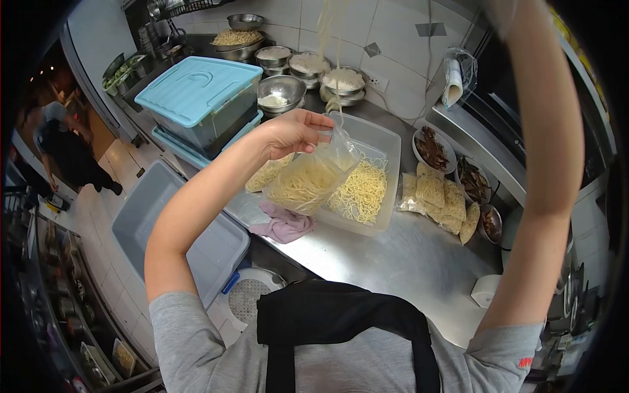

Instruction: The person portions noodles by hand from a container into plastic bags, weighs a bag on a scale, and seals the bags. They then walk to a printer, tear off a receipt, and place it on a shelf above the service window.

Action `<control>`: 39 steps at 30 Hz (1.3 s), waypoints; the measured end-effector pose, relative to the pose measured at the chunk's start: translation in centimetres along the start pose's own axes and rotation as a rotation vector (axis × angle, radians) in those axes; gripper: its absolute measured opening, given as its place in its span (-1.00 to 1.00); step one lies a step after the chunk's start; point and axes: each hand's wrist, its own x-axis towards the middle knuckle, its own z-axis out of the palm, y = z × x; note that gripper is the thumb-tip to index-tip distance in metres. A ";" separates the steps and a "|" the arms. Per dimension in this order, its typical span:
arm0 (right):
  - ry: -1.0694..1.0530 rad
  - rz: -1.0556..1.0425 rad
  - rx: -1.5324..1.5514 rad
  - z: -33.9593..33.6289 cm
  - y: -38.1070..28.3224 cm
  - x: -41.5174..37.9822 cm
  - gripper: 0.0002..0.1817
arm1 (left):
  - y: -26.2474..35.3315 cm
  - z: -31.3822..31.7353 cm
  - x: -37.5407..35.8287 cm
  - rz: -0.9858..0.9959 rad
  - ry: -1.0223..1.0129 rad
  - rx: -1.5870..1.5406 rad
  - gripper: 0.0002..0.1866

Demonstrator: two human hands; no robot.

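My left hand [298,134] is closed on the rim of a clear plastic bag [308,177] with yellow noodles inside. The bag tilts over the left edge of a translucent plastic tub [386,226], where loose noodles [360,190] lie. Long noodle strands [331,36] hang from the top of the view down to the bag's mouth. High at the upper right, my right hand [503,13] is blurred and cut off by the frame edge; its fingers do not show. Another bag of noodles [267,173] lies partly hidden behind my left hand.
Several filled noodle bags [439,196] lie right of the tub on the steel counter [386,268]. A blue-lidded box [203,92] and metal bowls [282,92] stand behind. A purple cloth [285,223] lies in front. A grey bin [177,223] is at left; another person [69,144] stands beyond.
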 end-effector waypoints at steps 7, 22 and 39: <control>-0.394 0.428 0.272 -1.2 10.3 -9.5 -0.71 | 0.1 -1.2 -2.0 0.056 -0.030 -0.015 -0.48; -0.903 1.126 -0.399 -5.2 20.6 -22.6 -0.49 | 0.9 -1.1 -4.2 0.057 0.007 0.205 -0.36; -0.418 0.948 0.081 -7.9 16.4 -19.5 -0.89 | 1.9 0.6 -4.4 0.063 0.187 0.932 -0.45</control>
